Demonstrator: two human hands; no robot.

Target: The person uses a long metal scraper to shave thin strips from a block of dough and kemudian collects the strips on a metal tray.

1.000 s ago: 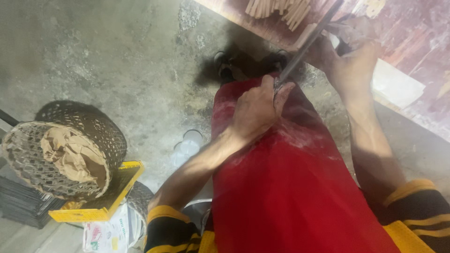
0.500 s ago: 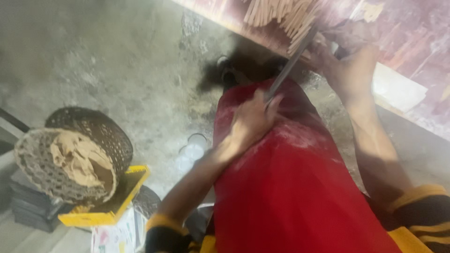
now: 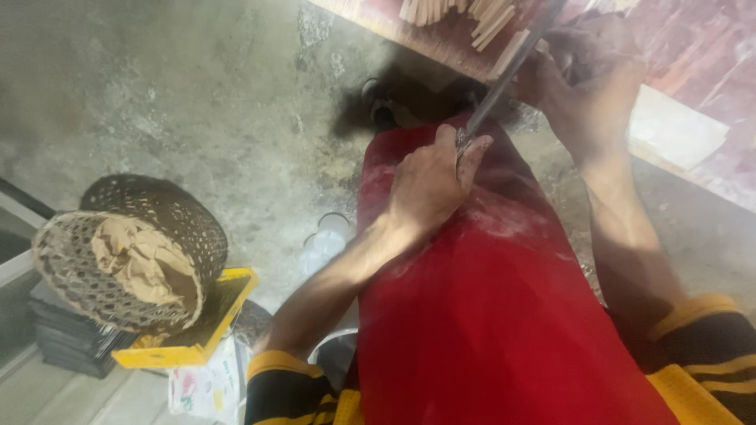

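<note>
Blade (image 3: 504,83) (upper end blurred) between hands

Left hand (image 3: 431,182) slid down blade (image 3: 504,79) (slightly), right hand (image 3: 587,90) lifted

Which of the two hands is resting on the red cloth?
The left hand: it lies on the red cloth gripping the long blade's lower end. The right hand is up at the wooden board.

Dim, soft daylight; slight motion blur throughout.
</note>
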